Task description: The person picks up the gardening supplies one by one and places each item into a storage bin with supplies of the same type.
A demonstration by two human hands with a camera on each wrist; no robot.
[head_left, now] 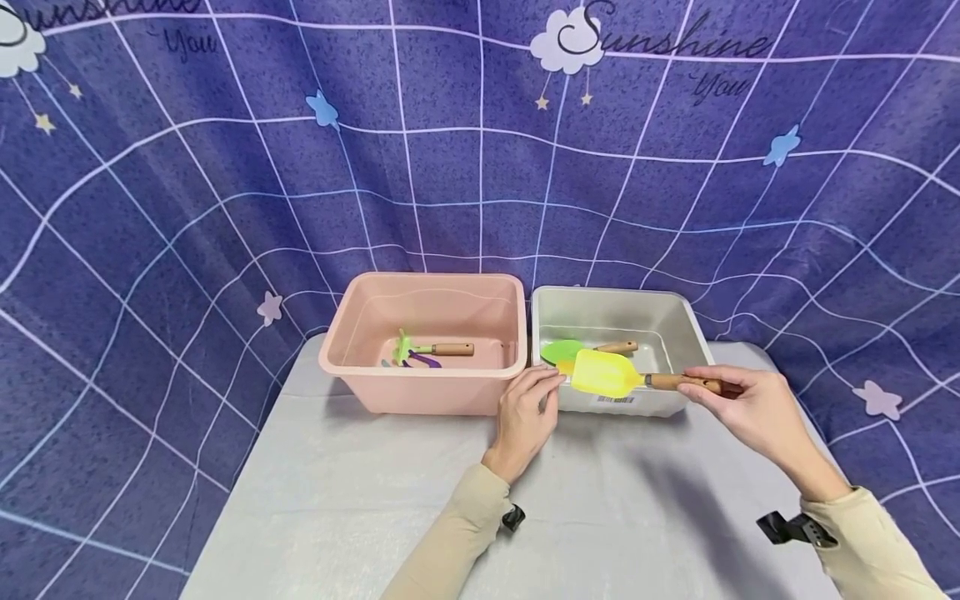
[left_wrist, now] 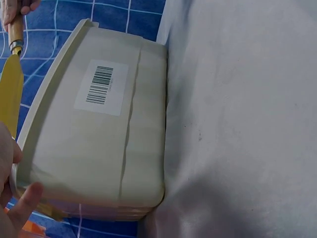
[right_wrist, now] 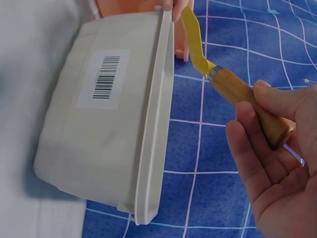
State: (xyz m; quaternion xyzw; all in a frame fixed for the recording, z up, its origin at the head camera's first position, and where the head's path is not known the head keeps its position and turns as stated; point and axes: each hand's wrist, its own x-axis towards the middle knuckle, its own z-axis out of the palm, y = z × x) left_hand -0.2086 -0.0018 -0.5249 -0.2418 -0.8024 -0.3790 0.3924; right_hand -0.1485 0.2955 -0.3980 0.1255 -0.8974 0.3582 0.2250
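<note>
My right hand [head_left: 753, 408] pinches the end of the wooden handle of a yellow toy trowel [head_left: 603, 373]. The trowel is level above the front rim of the grey bin [head_left: 693, 321], its blade pointing left. At that bin's front left corner, my left hand [head_left: 525, 417] holds the rim, fingers over the edge and thumb outside. Inside the grey bin lie a green trowel [head_left: 562, 351] with a wooden handle and an orange-yellow piece [head_left: 566, 367], partly hidden. In the right wrist view, thumb and fingers hold the trowel's handle [right_wrist: 237, 91].
A pink bin [head_left: 427, 392] stands left of the grey one. It holds a green rake [head_left: 403, 346] with a wooden handle and a purple tool [head_left: 424, 360], partly hidden by the front wall. Both bins stand on a grey-covered table [head_left: 360, 500] before a blue curtain [head_left: 450, 167].
</note>
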